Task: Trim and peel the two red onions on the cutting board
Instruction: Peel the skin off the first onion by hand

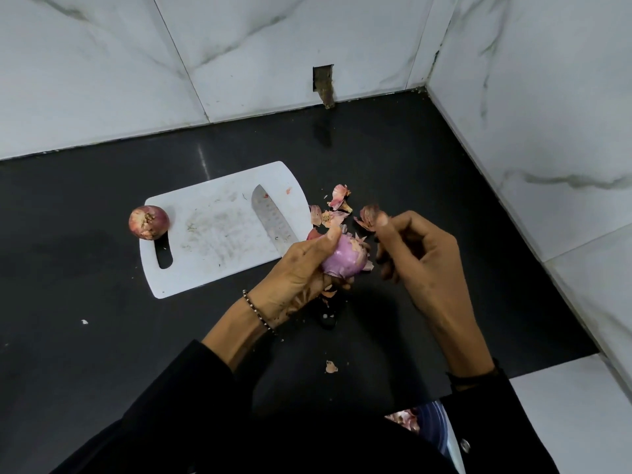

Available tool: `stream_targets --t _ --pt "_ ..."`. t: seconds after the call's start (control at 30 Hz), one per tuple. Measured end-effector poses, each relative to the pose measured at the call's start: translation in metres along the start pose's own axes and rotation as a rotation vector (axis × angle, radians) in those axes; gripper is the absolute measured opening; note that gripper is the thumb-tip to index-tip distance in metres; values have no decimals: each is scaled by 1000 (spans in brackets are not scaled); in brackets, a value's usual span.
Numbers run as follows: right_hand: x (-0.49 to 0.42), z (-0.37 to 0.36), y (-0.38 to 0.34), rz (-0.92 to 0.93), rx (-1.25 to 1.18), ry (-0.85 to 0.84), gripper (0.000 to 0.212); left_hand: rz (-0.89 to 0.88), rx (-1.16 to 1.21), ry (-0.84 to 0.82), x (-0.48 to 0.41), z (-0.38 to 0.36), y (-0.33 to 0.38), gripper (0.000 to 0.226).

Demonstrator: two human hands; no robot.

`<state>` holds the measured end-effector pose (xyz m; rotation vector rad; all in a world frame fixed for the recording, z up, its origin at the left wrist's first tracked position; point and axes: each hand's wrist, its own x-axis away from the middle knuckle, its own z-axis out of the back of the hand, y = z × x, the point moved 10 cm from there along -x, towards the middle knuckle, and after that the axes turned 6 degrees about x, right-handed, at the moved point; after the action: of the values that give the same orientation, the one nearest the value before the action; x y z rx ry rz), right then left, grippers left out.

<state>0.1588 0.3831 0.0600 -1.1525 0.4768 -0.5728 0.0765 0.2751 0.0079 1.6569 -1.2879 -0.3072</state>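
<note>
Left hand (301, 271) grips the half-peeled onion (345, 260), fingers curled round it, held over the black counter (102, 336) just off the right edge of the cutting board (212, 241). Pale purple flesh shows, dry skin clings at its right end. Right hand (422, 258) is just beside it, thumb and forefinger pinching a strip of peel (366, 217), other fingers curled in. Can't tell if the strip is attached to the onion. Second onion (148, 222) is unpeeled, on the board's left end at the handle slot, well apart from both hands. Knife (272, 217) lies on the board's right part, tip toward the wall (307, 35), handle running under the left hand. Loose peel scraps (337, 205) on the counter just right of the board, one more scrap (331, 367) nearer the person. Beaded bracelet (258, 311) on left wrist, dark sleeves (154, 422). Blue bowl (432, 422) at the bottom edge with pinkish bits, mostly hidden
</note>
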Motion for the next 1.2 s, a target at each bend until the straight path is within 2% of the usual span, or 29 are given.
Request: stream_targets --t 0.07,0.1,0.17,0.2,0.3,0.7,0.9,1.0,1.2 --pt "6 -4 -15 122 -9 -76 23 -27 132 12 -3 -4 7 47" --pt "9 -7 -22 174 4 -110 27 -21 177 18 -3 -7 10 43" --pt "13 -11 -33 269 63 -152 42 11 179 42 0 -12 14 31" --pt "14 -12 -37 300 91 -155 46 18 163 46 0 -12 15 31" --pt "16 -12 -45 353 141 -142 46 11 129 27 -1 -17 20 29" --pt "14 -19 -46 333 160 -167 52 -7 24 -12 -3 -26 31 26" --pt "18 -18 -49 363 174 -100 38 -8 17 -4 -7 -24 34 20" --pt "20 -16 -44 306 140 -55 43 21 26 -18 -8 -25 32 27" --pt "19 -15 -44 301 139 -50 53 24 -11 -54 -6 -32 32 25"
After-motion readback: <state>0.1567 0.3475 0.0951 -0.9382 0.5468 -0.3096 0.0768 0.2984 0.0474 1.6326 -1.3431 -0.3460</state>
